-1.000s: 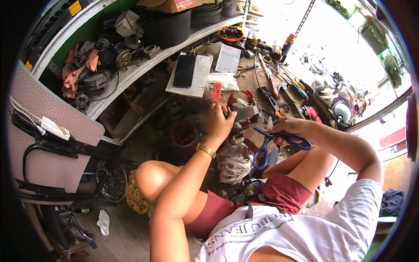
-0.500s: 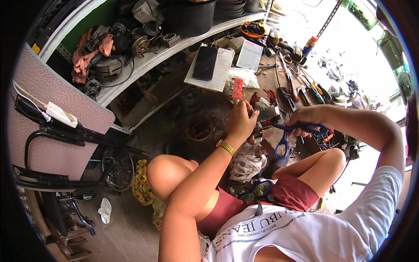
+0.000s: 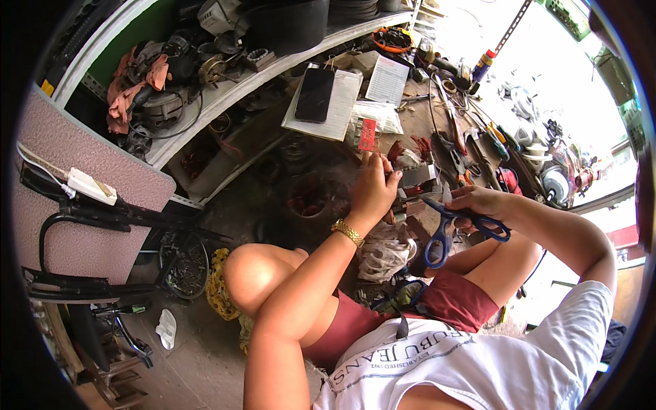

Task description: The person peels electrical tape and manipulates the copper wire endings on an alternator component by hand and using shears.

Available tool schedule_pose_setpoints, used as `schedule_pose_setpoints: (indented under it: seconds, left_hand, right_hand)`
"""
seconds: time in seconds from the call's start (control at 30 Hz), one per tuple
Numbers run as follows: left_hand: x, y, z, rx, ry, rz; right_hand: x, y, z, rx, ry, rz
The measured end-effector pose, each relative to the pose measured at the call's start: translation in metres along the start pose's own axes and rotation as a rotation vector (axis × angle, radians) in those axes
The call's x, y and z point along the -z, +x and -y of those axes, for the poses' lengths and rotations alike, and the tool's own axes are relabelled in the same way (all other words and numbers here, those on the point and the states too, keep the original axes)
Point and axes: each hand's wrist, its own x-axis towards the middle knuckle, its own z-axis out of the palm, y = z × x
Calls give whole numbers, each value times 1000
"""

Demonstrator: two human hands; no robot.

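Note:
My left hand [image 3: 374, 183], with a gold watch on its wrist, is closed in a pinch at the lower end of a small flat packet with a red label [image 3: 367, 135]. To its right, my right hand [image 3: 476, 205] grips a pair of scissors with blue handles [image 3: 439, 249]. Their two loops are spread apart and hang below the fingers; the blades are partly hidden by the hand. Between the hands, on the low bench, sits a metal block [image 3: 418, 175] with reddish strands beside it. The scissors are apart from the packet.
Beyond my left hand lie a notebook [image 3: 345, 109], a black phone [image 3: 315, 96] and a printed sheet [image 3: 388, 80]. Pliers and hand tools [image 3: 454, 130] crowd the bench. A shelf [image 3: 225, 89] with machine parts runs along the left; whitish cloth [image 3: 387, 254] lies below the bench.
My right hand has turned the scissors, and their handle loops show more fully. My left hand keeps its pinch at the packet. The whole view has shifted slightly.

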Motion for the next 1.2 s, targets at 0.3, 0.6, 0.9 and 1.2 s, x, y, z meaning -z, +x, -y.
schedule_pose_setpoints:
  seconds: [0.3,0.6,0.9,1.2]
  left_hand:
    - [-2,-1,1,15,-16,21]
    - [0,-1,-3,-3,-12,50]
    - [0,2,-2,-7,37,64]
    - [-1,1,4,-1,-11,52]
  right_hand:
    - [6,10,-35,147,-45,-70]
    - [-9,27,-84,493,62,-67]
    - [-5,47,-110,672,30,-87]
    - [-13,81,-139,950,-67,-153]
